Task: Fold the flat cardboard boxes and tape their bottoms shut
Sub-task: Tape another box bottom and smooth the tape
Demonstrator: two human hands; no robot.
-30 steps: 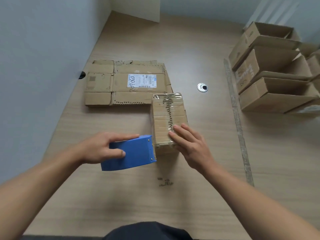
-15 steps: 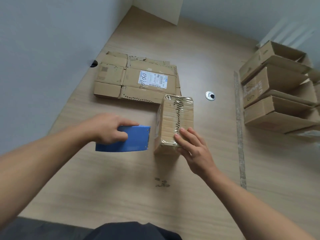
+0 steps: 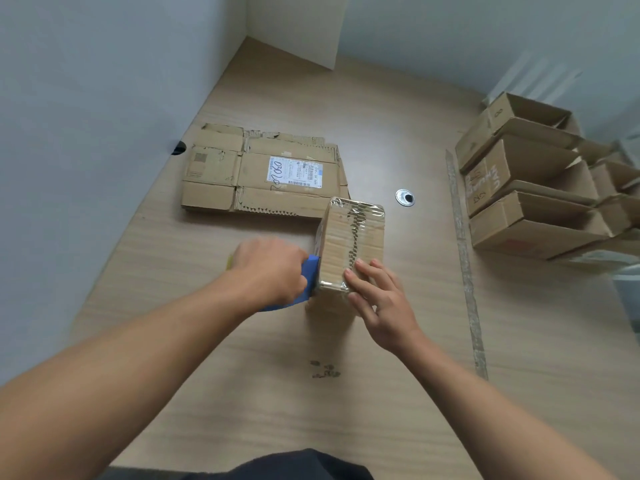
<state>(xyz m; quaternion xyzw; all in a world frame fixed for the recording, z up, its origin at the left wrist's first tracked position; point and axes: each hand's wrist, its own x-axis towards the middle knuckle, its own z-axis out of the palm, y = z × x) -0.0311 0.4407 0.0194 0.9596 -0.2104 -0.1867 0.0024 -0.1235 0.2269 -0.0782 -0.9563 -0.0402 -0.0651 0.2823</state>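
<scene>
On the table (image 3: 242, 393), left hand (image 3: 270, 271) holds dispenser (image 3: 310, 277) against taped box (image 3: 353, 237).

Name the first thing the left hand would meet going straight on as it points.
The taped box; the blue tape dispenser the left hand grips seems to be right against its side.

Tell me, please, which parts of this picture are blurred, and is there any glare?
Head view: the left hand and the blue dispenser it grips are blurred; the right hand, on the box, is sharp. Head view: the tape glints at the box's far end; the stacked boxes smear at the right edge.
</scene>
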